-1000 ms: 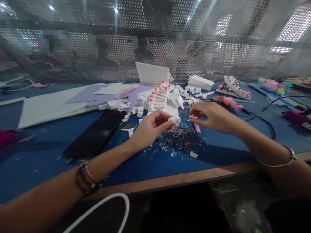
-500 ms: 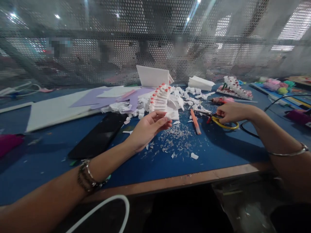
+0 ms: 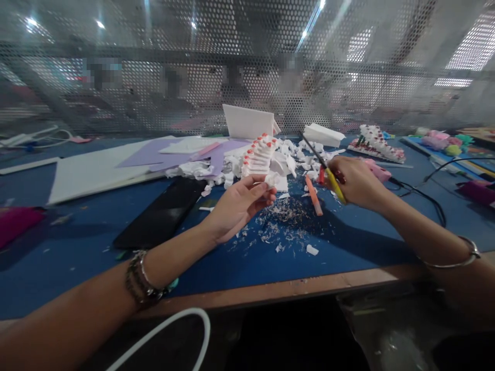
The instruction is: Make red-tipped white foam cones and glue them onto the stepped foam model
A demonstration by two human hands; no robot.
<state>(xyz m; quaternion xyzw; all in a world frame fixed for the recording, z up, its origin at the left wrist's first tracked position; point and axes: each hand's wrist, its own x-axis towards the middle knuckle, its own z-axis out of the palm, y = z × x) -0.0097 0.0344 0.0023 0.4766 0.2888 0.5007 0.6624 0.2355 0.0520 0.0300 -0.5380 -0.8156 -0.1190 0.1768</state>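
one small white piece [image 3: 273, 180] pinched in l hand [image 3: 238, 206], thumb to fingertips, in front of red-tipped white model [image 3: 257, 164]; r hand [image 3: 356, 181] fingers curled round yellow-handled scissors [image 3: 335, 187], nr orange pen [image 3: 314, 197].

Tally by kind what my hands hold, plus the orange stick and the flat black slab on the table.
Scissors, right hand: 1
White piece, left hand: 1
Orange stick: 1
Flat black slab: 1
Total: 4
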